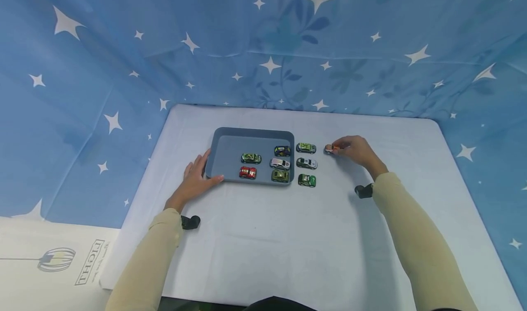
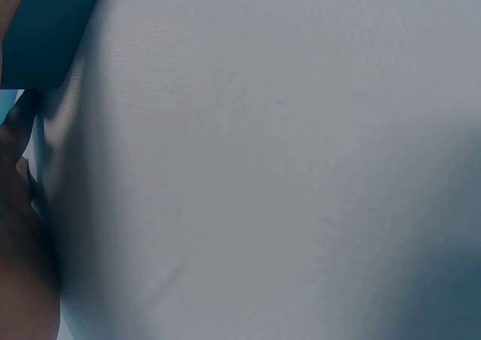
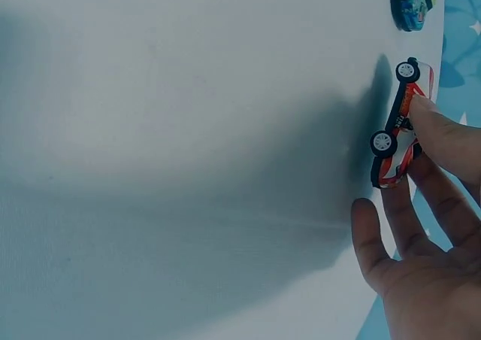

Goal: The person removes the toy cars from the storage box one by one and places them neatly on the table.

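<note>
My right hand pinches a white-and-orange toy car between thumb and fingers, just right of a short column of parked cars. That column holds a green toy car, a silver one and a darker green one. Spread along the near-left corner of a grey-blue tray, my left hand touches its rim with straight fingers. Inside the tray stand a camouflage car, a red car, a dark blue car, a white car and an olive car.
A white cloth covers the table. Behind it hangs a blue curtain with white stars. At the lower left lies a cream sheet printed with a whisk-like drawing. The tray's right wall stands close beside the column of cars.
</note>
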A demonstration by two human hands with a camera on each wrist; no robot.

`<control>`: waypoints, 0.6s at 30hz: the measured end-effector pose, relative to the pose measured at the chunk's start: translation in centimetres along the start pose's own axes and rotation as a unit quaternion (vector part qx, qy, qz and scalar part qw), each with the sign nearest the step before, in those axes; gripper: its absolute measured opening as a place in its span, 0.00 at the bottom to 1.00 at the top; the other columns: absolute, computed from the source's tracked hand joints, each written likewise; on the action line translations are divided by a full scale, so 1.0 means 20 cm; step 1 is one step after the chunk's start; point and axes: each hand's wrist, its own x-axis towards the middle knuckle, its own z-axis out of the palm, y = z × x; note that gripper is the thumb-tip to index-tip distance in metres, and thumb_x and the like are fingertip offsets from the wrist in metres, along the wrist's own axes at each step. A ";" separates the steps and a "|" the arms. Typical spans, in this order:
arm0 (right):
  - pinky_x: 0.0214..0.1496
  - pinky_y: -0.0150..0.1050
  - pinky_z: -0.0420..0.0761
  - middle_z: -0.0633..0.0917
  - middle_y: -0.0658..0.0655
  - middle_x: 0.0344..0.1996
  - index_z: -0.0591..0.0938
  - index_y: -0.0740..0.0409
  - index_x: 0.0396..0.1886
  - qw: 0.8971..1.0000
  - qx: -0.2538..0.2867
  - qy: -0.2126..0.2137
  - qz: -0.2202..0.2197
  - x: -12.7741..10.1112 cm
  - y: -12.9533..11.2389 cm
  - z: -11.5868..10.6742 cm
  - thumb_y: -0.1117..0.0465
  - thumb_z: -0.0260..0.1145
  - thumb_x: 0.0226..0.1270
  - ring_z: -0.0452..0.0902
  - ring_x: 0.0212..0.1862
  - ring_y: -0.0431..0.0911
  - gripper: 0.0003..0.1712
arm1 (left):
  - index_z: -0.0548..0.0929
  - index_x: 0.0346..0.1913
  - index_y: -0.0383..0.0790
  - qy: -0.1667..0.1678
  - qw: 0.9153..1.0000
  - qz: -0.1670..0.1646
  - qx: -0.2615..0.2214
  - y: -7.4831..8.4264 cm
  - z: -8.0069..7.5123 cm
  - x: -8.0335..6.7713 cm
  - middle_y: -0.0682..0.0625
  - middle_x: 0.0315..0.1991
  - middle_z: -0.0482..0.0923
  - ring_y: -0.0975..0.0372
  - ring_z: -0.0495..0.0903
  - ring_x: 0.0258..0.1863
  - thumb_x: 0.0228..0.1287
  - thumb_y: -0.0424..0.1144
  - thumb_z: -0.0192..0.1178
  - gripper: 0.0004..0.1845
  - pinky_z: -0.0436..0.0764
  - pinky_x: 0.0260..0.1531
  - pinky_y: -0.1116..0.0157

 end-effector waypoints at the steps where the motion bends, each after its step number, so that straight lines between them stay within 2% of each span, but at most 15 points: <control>1: 0.71 0.68 0.70 0.82 0.72 0.63 0.85 0.68 0.64 1.000 0.001 -0.001 0.003 0.00 0.00 0.00 0.61 0.70 0.78 0.73 0.68 0.68 0.21 | 0.43 0.90 0.52 0.000 1.000 0.001 -0.001 0.00 0.00 0.00 0.37 0.87 0.44 0.45 0.36 0.86 0.67 0.65 0.69 0.61 0.29 0.81 0.45; 10: 0.66 0.66 0.74 0.83 0.73 0.59 0.85 0.70 0.63 1.000 0.002 0.002 -0.005 0.03 -0.01 0.04 0.66 0.69 0.77 0.75 0.63 0.67 0.19 | 0.42 0.90 0.52 -0.006 1.000 -0.007 -0.001 0.00 -0.01 0.00 0.40 0.88 0.43 0.47 0.35 0.86 0.68 0.61 0.69 0.59 0.28 0.81 0.46; 14: 0.65 0.66 0.74 0.83 0.74 0.58 0.85 0.71 0.62 1.000 -0.004 0.005 -0.016 0.03 -0.02 0.06 0.66 0.70 0.77 0.76 0.62 0.68 0.19 | 0.43 0.90 0.52 -0.003 1.000 -0.006 -0.004 0.00 -0.01 0.00 0.39 0.87 0.44 0.45 0.36 0.86 0.67 0.63 0.69 0.60 0.29 0.81 0.45; 18: 0.69 0.66 0.72 0.82 0.74 0.60 0.85 0.71 0.61 1.000 -0.013 0.012 -0.022 0.04 -0.03 0.08 0.67 0.70 0.77 0.75 0.64 0.68 0.18 | 0.42 0.90 0.51 -0.004 1.000 -0.002 -0.006 0.01 -0.01 0.00 0.37 0.87 0.44 0.44 0.36 0.86 0.67 0.65 0.70 0.61 0.29 0.81 0.44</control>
